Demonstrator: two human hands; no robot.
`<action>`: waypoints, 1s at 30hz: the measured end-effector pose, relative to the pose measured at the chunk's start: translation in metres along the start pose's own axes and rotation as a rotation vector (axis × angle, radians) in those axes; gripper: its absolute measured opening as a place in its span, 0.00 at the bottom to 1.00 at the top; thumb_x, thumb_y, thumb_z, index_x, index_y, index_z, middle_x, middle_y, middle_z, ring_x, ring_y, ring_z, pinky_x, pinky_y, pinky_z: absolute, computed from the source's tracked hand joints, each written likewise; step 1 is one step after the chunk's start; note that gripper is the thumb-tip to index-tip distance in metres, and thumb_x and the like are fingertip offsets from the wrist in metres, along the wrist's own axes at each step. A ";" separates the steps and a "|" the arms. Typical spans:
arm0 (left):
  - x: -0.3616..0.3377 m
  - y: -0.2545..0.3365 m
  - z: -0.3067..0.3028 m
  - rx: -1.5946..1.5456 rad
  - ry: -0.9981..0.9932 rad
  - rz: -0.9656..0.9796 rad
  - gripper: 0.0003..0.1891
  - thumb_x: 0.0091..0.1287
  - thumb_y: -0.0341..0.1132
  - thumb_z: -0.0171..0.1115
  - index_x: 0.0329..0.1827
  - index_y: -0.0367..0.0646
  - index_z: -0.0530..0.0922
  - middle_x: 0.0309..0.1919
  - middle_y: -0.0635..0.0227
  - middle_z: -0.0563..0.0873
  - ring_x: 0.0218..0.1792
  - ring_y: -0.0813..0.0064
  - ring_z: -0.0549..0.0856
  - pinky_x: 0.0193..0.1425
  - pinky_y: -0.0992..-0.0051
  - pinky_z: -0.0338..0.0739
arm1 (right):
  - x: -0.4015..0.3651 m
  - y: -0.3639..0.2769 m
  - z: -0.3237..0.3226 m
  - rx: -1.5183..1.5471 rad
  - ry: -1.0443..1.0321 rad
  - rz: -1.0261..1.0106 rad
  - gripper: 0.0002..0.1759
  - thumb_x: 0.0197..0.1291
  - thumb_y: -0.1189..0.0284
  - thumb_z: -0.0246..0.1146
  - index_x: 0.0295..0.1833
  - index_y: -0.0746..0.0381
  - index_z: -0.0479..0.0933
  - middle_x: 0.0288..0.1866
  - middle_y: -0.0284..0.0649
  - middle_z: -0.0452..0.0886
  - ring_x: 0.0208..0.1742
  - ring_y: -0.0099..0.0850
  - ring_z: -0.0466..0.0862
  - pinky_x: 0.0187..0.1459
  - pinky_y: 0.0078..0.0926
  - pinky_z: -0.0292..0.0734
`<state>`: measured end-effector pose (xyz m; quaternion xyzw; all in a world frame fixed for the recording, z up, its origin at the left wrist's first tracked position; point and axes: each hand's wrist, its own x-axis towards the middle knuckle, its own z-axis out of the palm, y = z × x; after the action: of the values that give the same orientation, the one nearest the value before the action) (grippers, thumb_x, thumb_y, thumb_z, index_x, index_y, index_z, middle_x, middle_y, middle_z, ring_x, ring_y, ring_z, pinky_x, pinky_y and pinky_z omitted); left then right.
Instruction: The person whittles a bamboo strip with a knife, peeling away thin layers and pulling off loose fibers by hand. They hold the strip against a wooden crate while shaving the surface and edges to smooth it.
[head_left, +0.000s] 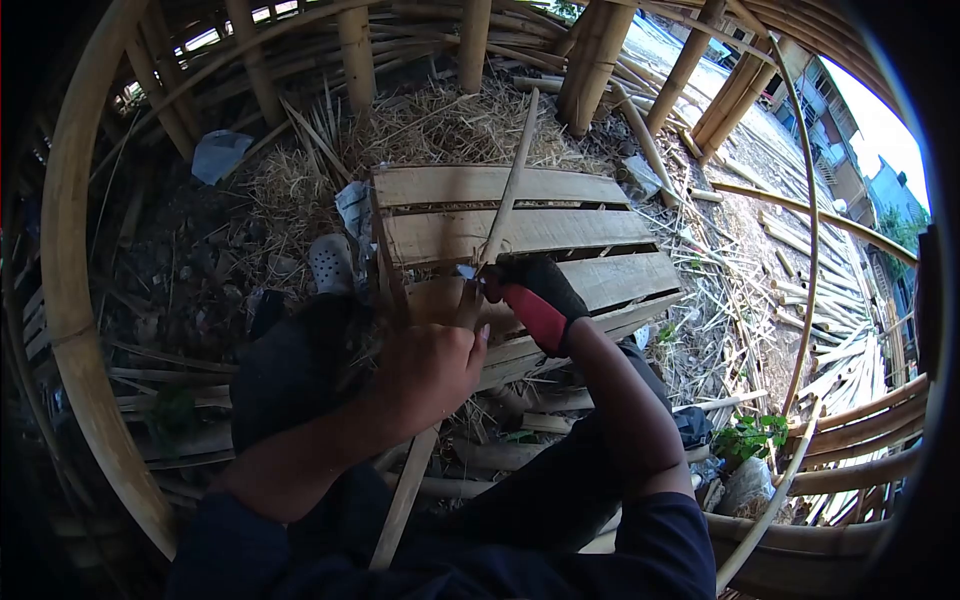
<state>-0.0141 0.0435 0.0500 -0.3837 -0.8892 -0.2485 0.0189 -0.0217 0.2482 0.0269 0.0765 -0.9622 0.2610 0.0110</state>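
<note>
A long, narrow bamboo strip (pixel 512 185) slants over a slatted wooden crate (pixel 590 228), running down past both hands toward my lap. My left hand (pixel 428 375), bare, is closed around the strip, with its lower length (pixel 408 490) coming out below the fist. Just above and to the right, my right hand (pixel 540 300), in a black and red glove, is closed close against the strip. A small shiny knife blade (pixel 466 271) shows at the gloved fingertips; its handle is hidden. Thin curled fibres stand on the strip there.
Bamboo posts (pixel 358 60) rise behind the crate, and a curved bamboo pole (pixel 75 290) arcs along the left. Dry shavings (pixel 440 125) cover the ground. Split bamboo pieces (pixel 820 300) lie at the right. A perforated clog (pixel 331 264) is beside the crate.
</note>
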 end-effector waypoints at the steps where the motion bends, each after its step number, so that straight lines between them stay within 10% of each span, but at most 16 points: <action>1: -0.001 0.002 0.003 0.008 -0.016 0.001 0.22 0.73 0.41 0.56 0.20 0.41 0.81 0.13 0.56 0.81 0.19 0.56 0.86 0.26 0.60 0.81 | 0.002 0.004 0.006 -0.030 0.037 -0.023 0.16 0.68 0.63 0.52 0.44 0.59 0.83 0.41 0.50 0.85 0.46 0.48 0.84 0.49 0.39 0.77; 9: 0.004 0.005 0.001 0.069 0.160 0.010 0.17 0.71 0.37 0.58 0.24 0.35 0.79 0.38 0.49 0.84 0.36 0.53 0.86 0.40 0.58 0.81 | 0.013 0.011 0.019 -0.086 0.137 -0.019 0.19 0.69 0.60 0.53 0.45 0.62 0.82 0.38 0.52 0.85 0.41 0.48 0.85 0.45 0.41 0.77; 14: 0.005 -0.012 0.027 -0.009 0.266 0.119 0.10 0.69 0.32 0.60 0.35 0.32 0.82 0.53 0.46 0.78 0.44 0.47 0.83 0.46 0.59 0.80 | 0.009 0.007 0.001 0.580 0.017 0.471 0.17 0.71 0.62 0.54 0.44 0.62 0.83 0.31 0.48 0.83 0.32 0.40 0.82 0.39 0.34 0.75; 23: 0.029 -0.006 0.002 -0.107 0.006 -0.195 0.12 0.72 0.34 0.58 0.30 0.38 0.77 0.34 0.54 0.84 0.39 0.51 0.84 0.39 0.57 0.78 | 0.016 0.021 0.010 0.632 0.191 0.523 0.16 0.66 0.62 0.59 0.42 0.64 0.83 0.26 0.40 0.80 0.29 0.29 0.78 0.35 0.31 0.72; 30: 0.037 -0.020 0.019 -0.048 0.242 0.104 0.16 0.75 0.38 0.53 0.32 0.35 0.79 0.32 0.51 0.81 0.35 0.51 0.83 0.42 0.56 0.78 | 0.028 0.039 0.010 0.899 0.327 0.631 0.17 0.66 0.60 0.59 0.42 0.64 0.83 0.28 0.46 0.83 0.31 0.35 0.82 0.37 0.33 0.74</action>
<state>-0.0505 0.0655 0.0331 -0.3969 -0.8531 -0.3128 0.1298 -0.0549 0.2726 -0.0001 -0.2585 -0.7186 0.6438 0.0475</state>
